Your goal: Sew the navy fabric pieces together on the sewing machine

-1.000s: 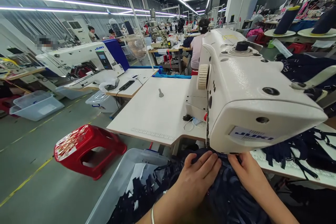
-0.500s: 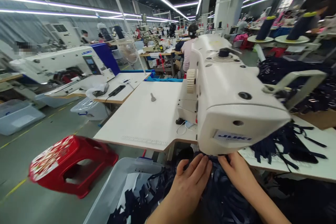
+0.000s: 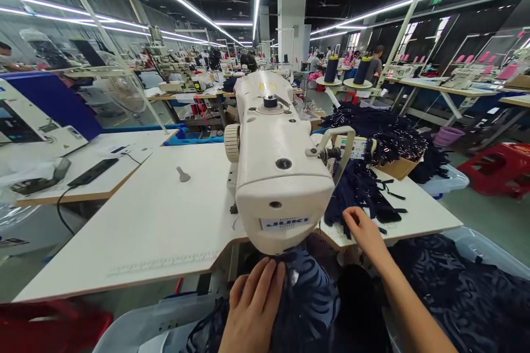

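My left hand is closed on navy patterned fabric just below the head of a white JUKI sewing machine; its fingers lie side by side and its thumb is hidden. Under the machine head, the needle area is out of sight. Reaching out to the right, my right hand has its thumb and fingertips pinched at the edge of a heap of navy straps on the white table. Whatever sits between those fingertips is too small to make out.
A grey key-shaped piece lies left of the machine. Behind the straps, a larger navy pile rests on a cardboard box. Plastic bins stand below on both sides. A phone lies on the neighbouring table.
The view has swung to the right. My right hand has left the fabric under the machine and moved out to the strap heap. My left hand stays on the fabric, more of which now shows.
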A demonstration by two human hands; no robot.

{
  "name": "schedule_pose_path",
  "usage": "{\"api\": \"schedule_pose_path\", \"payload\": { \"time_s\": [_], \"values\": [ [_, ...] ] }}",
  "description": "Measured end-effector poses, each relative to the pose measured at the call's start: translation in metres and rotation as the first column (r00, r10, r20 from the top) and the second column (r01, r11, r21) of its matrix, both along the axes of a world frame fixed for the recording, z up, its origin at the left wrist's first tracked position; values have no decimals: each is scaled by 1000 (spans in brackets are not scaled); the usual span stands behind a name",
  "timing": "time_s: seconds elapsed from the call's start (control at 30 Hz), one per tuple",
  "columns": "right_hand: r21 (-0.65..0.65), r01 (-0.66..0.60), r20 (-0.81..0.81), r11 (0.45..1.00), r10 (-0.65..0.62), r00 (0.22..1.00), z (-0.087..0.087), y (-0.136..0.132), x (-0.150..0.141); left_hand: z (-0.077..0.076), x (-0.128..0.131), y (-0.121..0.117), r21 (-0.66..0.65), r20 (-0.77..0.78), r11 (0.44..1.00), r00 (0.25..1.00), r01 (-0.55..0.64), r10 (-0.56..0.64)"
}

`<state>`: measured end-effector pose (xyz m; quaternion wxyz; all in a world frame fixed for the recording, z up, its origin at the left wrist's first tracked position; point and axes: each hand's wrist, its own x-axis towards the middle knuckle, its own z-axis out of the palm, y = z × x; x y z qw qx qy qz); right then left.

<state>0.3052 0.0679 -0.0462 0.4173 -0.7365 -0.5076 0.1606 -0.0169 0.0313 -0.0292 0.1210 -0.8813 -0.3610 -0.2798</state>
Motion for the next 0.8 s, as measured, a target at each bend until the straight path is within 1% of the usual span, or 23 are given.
{"api": "schedule_pose_path", "payload": {
  "time_s": [0.1,0.2,0.27,0.33,0.43,0.47,0.53,0.6,0.63,0.67,0.7,0.73,0.77,0.8],
  "values": [
    [-4,113,18,994,-113,993,-9,10,28,-1,6,2,43,56,999,998,12,-14],
    [-12,131,-16,991,-131,991,-15,18,38,-1,10,2,80,124,997,992,19,-28],
    [-19,103,-70,995,-104,992,-14,21,39,0,10,1,69,100,997,995,24,-31],
    [-19,51,-151,999,-53,987,-8,19,36,1,9,0,50,31,999,999,15,-16],
    [-21,-66,-337,998,55,940,5,7,24,4,8,-1,57,-42,998,999,-2,4],
    [-20,-107,-408,994,90,908,9,0,16,6,8,-1,70,-46,997,999,13,-10],
    [-12,-174,-533,985,141,834,17,-15,-4,13,8,0,76,-70,993,994,88,-83],
    [-1,-232,-639,973,177,749,24,-32,-29,22,7,-1,32,-126,984,978,174,-169],
    [-4,-276,-700,961,195,687,27,-40,-42,26,6,-2,-10,-160,980,967,198,-197],
    [-7,-331,-791,944,197,579,30,-47,-54,30,4,-3,-56,-190,977,959,204,-211],
    [-13,-394,-845,919,200,496,32,-53,-65,34,1,-5,-94,-214,976,954,194,-210],
    [-16,-459,-875,888,210,436,33,-57,-74,36,-2,-7,-115,-232,977,952,178,-201],
    [-18,-512,-884,859,226,410,35,-59,-82,38,-5,-10,-129,-250,978,949,162,-190],
    [-22,-548,-869,836,254,424,36,-59,-88,40,-7,-13,-142,-271,979,945,147,-181]
  ]
}}
